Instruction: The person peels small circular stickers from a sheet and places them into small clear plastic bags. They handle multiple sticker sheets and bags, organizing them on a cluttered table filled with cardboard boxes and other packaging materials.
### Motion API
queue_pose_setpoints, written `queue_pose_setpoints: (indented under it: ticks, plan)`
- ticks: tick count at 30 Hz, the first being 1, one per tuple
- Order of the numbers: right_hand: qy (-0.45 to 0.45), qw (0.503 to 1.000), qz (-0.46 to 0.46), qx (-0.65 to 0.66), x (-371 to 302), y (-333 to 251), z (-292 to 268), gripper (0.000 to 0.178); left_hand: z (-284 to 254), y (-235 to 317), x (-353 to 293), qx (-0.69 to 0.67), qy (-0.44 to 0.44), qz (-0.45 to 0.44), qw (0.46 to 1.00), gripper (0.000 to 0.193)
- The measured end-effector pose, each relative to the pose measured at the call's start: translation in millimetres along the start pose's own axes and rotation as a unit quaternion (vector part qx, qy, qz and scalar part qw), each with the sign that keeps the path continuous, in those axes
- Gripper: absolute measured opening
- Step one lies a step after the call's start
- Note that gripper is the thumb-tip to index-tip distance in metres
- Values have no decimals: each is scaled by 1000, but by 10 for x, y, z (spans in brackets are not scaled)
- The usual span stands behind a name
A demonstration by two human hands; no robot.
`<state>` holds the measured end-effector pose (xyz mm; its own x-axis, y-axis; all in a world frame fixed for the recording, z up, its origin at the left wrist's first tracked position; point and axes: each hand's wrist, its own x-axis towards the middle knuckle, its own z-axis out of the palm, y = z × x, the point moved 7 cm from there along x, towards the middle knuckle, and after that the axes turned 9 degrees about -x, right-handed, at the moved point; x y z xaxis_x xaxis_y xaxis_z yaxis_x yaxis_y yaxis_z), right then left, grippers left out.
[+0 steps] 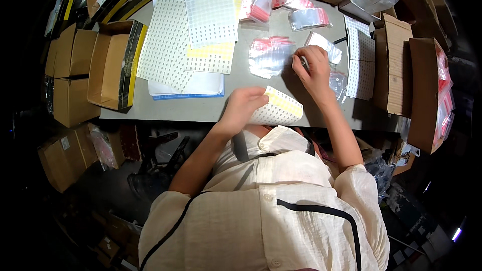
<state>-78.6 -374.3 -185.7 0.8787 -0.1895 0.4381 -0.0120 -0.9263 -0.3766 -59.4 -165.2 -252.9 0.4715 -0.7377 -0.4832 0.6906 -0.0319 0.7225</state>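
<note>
My left hand (244, 106) is closed on the edge of a small sheet of labels (278, 109), white with rows of dark marks and a yellow backing strip. The sheet bends slightly over the table's front edge. My right hand (315, 70) is raised a little to the right, thumb and fingers pinched together. A small dark spot shows at its fingertips, too small to name. Just left of it lies a fanned pile of clear zip bags (268, 60) with red tops. Beside the right wrist, more small clear bags (338, 84) hold small pieces.
Overlapping label sheets (163, 40) and a blue-edged stack of paper (201, 85) cover the left. An open cardboard box (108, 65) stands beyond them. More zip bags (309, 18) lie at the back. Boxes (396, 65) and a folded label sheet (360, 60) line the right.
</note>
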Motion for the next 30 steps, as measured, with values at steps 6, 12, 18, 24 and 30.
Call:
queue_pose_setpoints:
  ticks: [6,12,18,24,30]
  plan:
    - [-57,969,-171,-168,-104,-38,131,30,19,-33,8,-19,-10,-46,999,31]
    - [-103,973,-110,-176,-377,29,-354,32,43,17,47,-43,36,-54,997,31]
    - [-123,991,-48,20,-425,-571,-321,30,155,-6,139,78,-2,3,997,31]
    - [-112,991,18,77,-493,-592,-228,21,201,67,93,158,-20,9,987,29]
    - [-91,978,104,157,-579,-462,-233,16,226,100,50,131,-25,43,990,29]
